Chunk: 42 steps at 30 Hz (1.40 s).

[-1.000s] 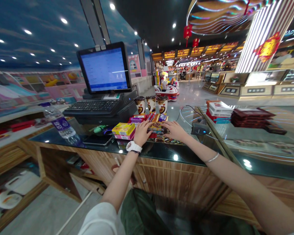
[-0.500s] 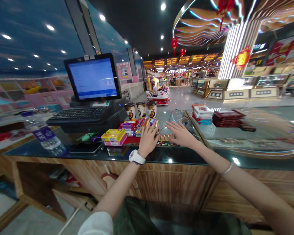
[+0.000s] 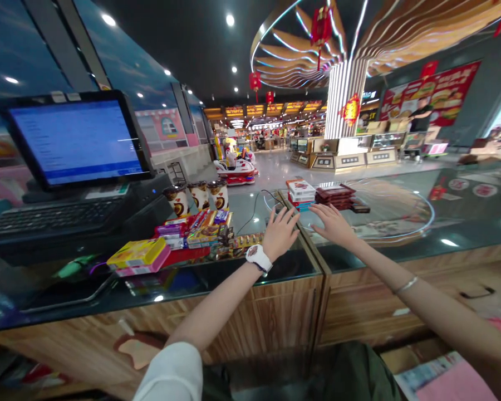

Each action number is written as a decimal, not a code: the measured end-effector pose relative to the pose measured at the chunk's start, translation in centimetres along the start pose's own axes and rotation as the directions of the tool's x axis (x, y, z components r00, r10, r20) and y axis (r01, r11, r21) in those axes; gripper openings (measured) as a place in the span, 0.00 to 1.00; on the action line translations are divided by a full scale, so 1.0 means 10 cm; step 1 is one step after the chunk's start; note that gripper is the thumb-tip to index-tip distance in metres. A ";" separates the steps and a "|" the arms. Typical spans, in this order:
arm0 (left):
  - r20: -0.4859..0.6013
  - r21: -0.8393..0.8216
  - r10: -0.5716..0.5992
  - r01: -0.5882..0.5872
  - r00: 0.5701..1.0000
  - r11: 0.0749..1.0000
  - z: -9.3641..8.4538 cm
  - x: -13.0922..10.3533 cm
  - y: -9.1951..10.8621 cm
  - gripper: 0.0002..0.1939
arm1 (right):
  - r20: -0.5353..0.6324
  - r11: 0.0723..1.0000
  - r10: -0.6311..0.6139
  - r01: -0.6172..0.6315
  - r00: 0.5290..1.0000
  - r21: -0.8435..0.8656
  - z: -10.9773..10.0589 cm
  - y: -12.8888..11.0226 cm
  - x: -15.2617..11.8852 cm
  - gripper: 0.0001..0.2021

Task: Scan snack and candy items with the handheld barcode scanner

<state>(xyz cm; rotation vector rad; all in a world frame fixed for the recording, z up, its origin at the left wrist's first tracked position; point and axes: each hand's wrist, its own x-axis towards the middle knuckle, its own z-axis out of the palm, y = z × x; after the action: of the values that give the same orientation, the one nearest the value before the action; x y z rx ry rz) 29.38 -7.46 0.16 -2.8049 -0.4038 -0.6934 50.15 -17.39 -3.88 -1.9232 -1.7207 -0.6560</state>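
My left hand (image 3: 279,233), with a white watch (image 3: 259,258) on its wrist, is open above the glass counter near the seam between two counters. Its fingers are spread and hold nothing. My right hand (image 3: 333,224) is open too, nearest to a stack of dark brown-red packets (image 3: 334,196). Beside those packets sits a pile of white, red and blue boxes (image 3: 301,192), just beyond my fingertips. Left of my hands lie colourful snack packs (image 3: 211,227), a row of small gold-wrapped pieces (image 3: 247,240), and yellow and pink boxes (image 3: 140,255).
Three patterned paper cups (image 3: 199,196) stand behind the snacks. A monitor (image 3: 77,139) and keyboard (image 3: 62,214) occupy the left side. A thin black cable (image 3: 255,209) crosses the glass. Below the counter's right part is a drawer with a dark handle (image 3: 477,293).
The view has turned to the right. Both hands have moved right along the counter, from over the snack packs towards the brown-red packets and box pile. Both remain open.
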 end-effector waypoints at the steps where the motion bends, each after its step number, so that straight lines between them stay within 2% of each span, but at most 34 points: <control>1: 0.002 -0.011 0.026 -0.026 1.000 1.000 0.05 0.09 0.07 0.25 | -0.005 0.999 0.030 -0.030 1.000 -0.013 -0.01 0.12 -0.04 0.27; 6: 0.015 -0.062 0.148 -0.147 0.989 0.987 0.35 0.53 0.42 0.24 | -0.007 0.980 0.172 -0.172 0.985 -0.101 -0.08 0.68 -0.27 0.27; 10: 0.046 -0.086 0.216 -0.211 0.975 0.974 0.59 0.88 0.71 0.24 | 0.020 0.959 0.233 -0.226 0.972 -0.171 -0.14 1.03 -0.50 0.26; 15: 0.064 -0.136 0.220 -0.210 0.973 0.968 0.87 1.26 1.00 0.24 | 0.053 0.927 0.331 -0.314 0.942 -0.207 -0.18 1.26 -0.66 0.27; 20: 0.070 -0.184 0.207 -0.192 0.976 0.964 1.13 1.55 1.21 0.25 | 0.062 0.877 0.446 -0.422 0.893 -0.231 -0.13 1.40 -0.59 0.29; 24: 0.095 -0.222 0.169 -0.144 0.981 0.964 1.27 1.69 1.26 0.25 | 0.085 0.853 0.495 -0.465 0.865 -0.236 -0.04 1.50 -0.47 0.30; 29: 0.222 -0.293 0.054 0.014 0.974 0.956 1.38 1.74 1.17 0.27 | 0.142 0.843 0.520 -0.480 0.842 -0.242 0.02 1.57 -0.38 0.32; 34: 0.192 -0.318 0.065 -0.001 0.979 0.948 1.43 1.74 1.13 0.27 | 0.212 0.841 0.537 -0.498 0.817 -0.212 -0.02 1.57 -0.34 0.32; 38: 0.186 -0.324 0.075 -0.011 0.980 0.946 1.40 1.72 1.13 0.28 | 0.177 0.855 0.509 -0.472 0.842 -0.213 -0.11 1.51 -0.36 0.31; 42: 0.169 -0.324 0.102 -0.042 0.980 0.945 1.35 1.68 1.11 0.29 | 0.166 0.889 0.445 -0.411 0.880 -0.203 -0.27 1.42 -0.50 0.23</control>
<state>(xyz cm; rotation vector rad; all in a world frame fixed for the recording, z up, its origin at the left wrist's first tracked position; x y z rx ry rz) 52.86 -10.53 -5.01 -3.1877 -0.2342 -0.5254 63.65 -24.34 -5.47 -2.4608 -1.3049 -0.4469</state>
